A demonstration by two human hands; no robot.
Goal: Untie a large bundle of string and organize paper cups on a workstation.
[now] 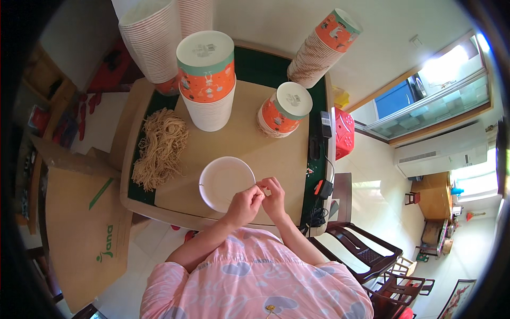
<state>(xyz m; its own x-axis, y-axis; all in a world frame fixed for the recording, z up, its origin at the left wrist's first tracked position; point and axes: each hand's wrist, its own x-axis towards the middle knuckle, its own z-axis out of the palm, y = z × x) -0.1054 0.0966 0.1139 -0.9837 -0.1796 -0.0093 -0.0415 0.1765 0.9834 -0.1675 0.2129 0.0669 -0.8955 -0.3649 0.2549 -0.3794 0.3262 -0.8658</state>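
Observation:
A white paper bucket stands mouth up near the table's front edge, with a small dark spot on its left rim. Over its right side, my left hand and my right hand meet with fingertips pinched together. Whatever lies between them is too small to make out. To the left lies a loose heap of tan twine. Behind the bucket rises an upside-down stack of paper buckets, the top one orange and green. A shorter stack of similar buckets stands to its right.
Tall bucket stacks stand along the table's back. Chargers and cables lie along the right edge. A large cardboard box is left of the table, a dark wooden chair to the right, and a pink plastic stool beyond.

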